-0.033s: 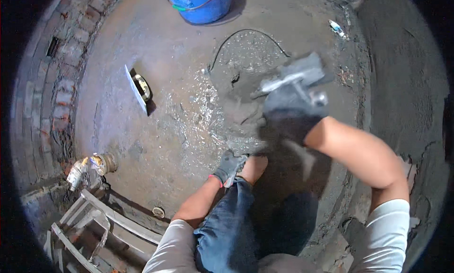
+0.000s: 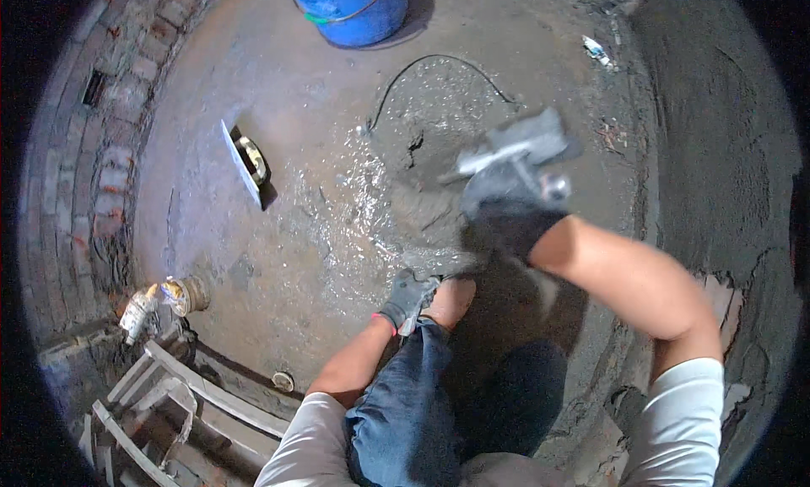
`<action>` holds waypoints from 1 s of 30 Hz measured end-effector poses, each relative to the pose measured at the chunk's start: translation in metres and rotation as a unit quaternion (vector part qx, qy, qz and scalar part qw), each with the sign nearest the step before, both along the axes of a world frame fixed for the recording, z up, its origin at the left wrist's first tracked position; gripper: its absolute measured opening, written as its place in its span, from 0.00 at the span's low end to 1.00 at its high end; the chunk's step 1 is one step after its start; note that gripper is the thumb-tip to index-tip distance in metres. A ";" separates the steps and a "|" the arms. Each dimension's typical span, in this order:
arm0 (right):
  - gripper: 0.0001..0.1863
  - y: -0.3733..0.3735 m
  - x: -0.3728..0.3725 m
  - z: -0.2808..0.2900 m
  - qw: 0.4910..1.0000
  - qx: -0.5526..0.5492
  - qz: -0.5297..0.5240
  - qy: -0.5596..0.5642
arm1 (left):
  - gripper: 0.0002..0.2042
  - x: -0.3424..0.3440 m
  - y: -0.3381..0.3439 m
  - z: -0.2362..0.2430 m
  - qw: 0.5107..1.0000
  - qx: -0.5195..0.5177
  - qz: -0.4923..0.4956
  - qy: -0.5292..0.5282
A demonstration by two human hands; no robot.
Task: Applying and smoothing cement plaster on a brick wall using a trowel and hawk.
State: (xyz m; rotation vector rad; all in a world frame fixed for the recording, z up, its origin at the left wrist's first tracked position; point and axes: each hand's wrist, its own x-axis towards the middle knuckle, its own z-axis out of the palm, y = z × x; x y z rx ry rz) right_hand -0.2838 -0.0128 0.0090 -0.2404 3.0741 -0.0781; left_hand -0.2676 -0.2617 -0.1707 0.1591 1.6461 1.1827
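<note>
My right hand [image 2: 510,192], in a dark grey glove, is closed round the handle of a plastering trowel [image 2: 531,139]. The trowel's flat metal blade is blurred and smeared grey, over the right side of a patch of wet mortar [image 2: 434,103]. A thin dark cord [image 2: 439,56] arcs round the far side of that patch. My left hand [image 2: 407,294], in a grey glove with a red cuff, is closed beside my bare foot [image 2: 453,301], at the trouser hem. A pale, shiny strip shows under it; what it grips is hard to make out.
A blue bucket [image 2: 359,14] stands at the far edge. On the left a second trowel [image 2: 245,162] with a pale handle rests tilted on the floor. A brick wall [image 2: 110,175], a wooden frame [image 2: 215,394] and a plastered wall [image 2: 717,141] border the wet floor.
My right hand and the trowel have shifted slightly left and toward me. The left hand keeps its place by the foot. The whole view has moved a little.
</note>
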 end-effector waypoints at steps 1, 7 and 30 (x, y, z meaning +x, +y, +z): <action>0.07 -0.006 0.011 -0.003 1.000 -0.006 0.008 0.017 | 0.07 0.000 0.000 0.002 0.996 -0.031 0.038 -0.075; 0.17 0.009 0.122 0.071 0.947 -0.198 -0.244 0.061 | 0.06 0.007 -0.014 0.036 0.998 0.022 0.030 0.048; 0.11 -0.084 0.405 0.108 0.725 -0.239 -0.540 0.354 | 0.07 0.058 0.176 0.320 0.760 0.262 -0.558 0.204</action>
